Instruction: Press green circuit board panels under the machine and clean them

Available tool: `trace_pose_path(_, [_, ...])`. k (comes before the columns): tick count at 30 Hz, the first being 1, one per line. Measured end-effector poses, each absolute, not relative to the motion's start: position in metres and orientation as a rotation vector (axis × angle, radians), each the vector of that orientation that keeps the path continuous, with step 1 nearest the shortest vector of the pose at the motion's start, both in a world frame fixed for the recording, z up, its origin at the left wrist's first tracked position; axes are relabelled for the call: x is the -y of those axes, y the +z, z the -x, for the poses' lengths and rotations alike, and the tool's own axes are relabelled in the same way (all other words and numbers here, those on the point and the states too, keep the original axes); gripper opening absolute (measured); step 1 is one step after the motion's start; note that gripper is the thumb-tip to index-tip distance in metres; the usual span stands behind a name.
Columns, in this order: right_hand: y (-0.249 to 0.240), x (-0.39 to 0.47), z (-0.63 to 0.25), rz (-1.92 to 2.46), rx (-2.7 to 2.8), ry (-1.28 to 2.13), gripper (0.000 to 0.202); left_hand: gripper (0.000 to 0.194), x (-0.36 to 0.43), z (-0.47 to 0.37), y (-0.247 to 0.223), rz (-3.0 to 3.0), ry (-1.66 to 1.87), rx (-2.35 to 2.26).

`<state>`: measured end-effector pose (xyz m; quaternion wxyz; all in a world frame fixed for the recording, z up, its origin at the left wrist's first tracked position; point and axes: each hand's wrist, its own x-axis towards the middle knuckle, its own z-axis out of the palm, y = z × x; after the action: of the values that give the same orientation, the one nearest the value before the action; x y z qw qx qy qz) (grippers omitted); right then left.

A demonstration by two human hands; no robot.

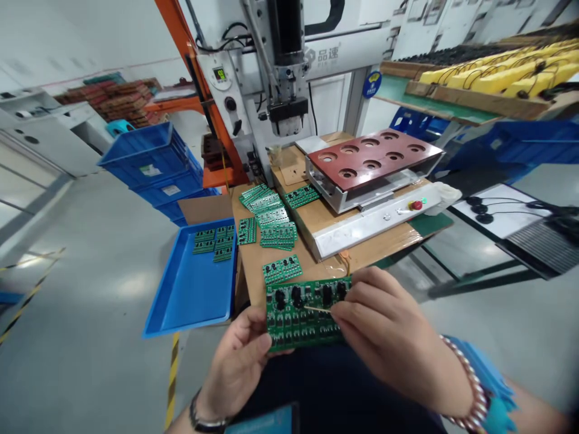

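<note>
A green circuit board (298, 328) with black round parts along its upper half is held up close in front of me. My left hand (242, 358) grips its left edge, thumb on the front face. Between the thumb and fingers of my right hand (384, 325) is a thin wooden stick (318, 310), its tip at one of the black parts on the board. The right hand also covers the board's right end. Just beyond lies a loose circuit board (282, 269) on the cardboard-covered table (251, 265). Further back is a spread pile of circuit boards (272, 217).
At the left, a blue tray (181, 289) holds several boards. Blue crates (149, 163) are stacked behind it. A machine with a red-brown fixture plate (375, 155) with round holes stands ahead, a red button (416, 205) on its front. Cables rest on a side table (502, 208) at right.
</note>
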<state>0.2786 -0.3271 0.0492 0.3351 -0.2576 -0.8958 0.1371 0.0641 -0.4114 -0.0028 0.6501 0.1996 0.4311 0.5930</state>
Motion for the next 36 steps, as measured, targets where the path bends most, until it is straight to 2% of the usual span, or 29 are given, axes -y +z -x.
trace_pose_path(36, [0.0501,0.3256,-0.2781,0.679,2.327,0.385,0.011,0.018,0.4091,-0.0637,-0.0033,-0.448,1.344,-0.945])
